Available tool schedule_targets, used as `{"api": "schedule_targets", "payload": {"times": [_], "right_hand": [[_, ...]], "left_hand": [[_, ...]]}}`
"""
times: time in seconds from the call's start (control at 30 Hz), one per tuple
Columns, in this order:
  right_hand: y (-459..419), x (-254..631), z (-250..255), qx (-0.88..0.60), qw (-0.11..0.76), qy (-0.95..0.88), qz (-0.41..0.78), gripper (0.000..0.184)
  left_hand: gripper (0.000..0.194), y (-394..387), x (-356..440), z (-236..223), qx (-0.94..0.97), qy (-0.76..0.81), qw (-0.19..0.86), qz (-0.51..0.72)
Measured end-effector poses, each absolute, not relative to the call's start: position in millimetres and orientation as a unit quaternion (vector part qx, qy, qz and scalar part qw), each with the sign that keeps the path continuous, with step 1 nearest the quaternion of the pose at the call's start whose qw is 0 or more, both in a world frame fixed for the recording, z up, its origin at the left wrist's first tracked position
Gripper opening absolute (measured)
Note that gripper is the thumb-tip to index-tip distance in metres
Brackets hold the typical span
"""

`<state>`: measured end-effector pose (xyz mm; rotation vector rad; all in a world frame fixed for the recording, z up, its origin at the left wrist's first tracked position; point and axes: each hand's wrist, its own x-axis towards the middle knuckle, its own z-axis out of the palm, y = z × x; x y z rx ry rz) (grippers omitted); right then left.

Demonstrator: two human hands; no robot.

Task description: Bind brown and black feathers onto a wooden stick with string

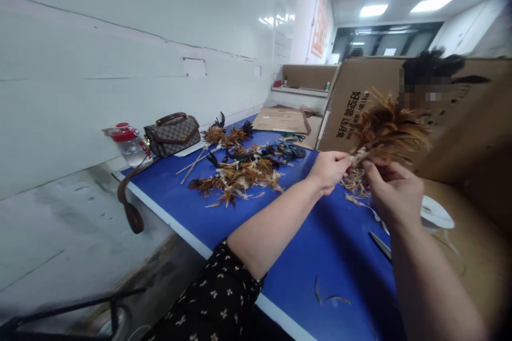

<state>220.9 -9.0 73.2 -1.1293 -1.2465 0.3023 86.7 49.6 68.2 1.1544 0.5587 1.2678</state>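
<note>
A bundle of brown and orange feathers (pixel 390 128) is held up over the blue table (pixel 192 208). My left hand (pixel 330 169) pinches its base from the left. My right hand (pixel 394 189) is closed on the same base from below right. A pile of loose brown and black feathers (pixel 240 170) lies on the table to the left of my hands, with finished feather bundles on thin sticks (pixel 218 138) behind it. Small feather scraps (pixel 354 184) lie under my hands.
A patterned handbag (pixel 173 133) with a brown strap and a clear bottle with a red cap (pixel 127 144) stand at the table's far left. A large cardboard box (pixel 460 133) rises on the right. A white roll (pixel 436 214) and a dark blade (pixel 380 245) lie near my right wrist.
</note>
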Motion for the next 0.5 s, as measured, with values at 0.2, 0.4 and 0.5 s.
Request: {"api": "schedule_targets", "payload": {"times": [0.2, 0.4, 0.5], "right_hand": [[-4, 229, 70, -0.538, 0.643, -0.542, 0.047, 0.036], [-3, 229, 70, -0.578, 0.619, -0.531, -0.016, 0.033], [-4, 226, 72, -0.584, 0.618, -0.526, 0.008, 0.032]], "left_hand": [[0.046, 41, 93, 65, 0.534, 0.208, 0.622, 0.533], [0.046, 42, 99, 62, 0.554, 0.217, 0.604, 0.53], [0.042, 42, 98, 63, 0.582, 0.237, 0.572, 0.528]]}}
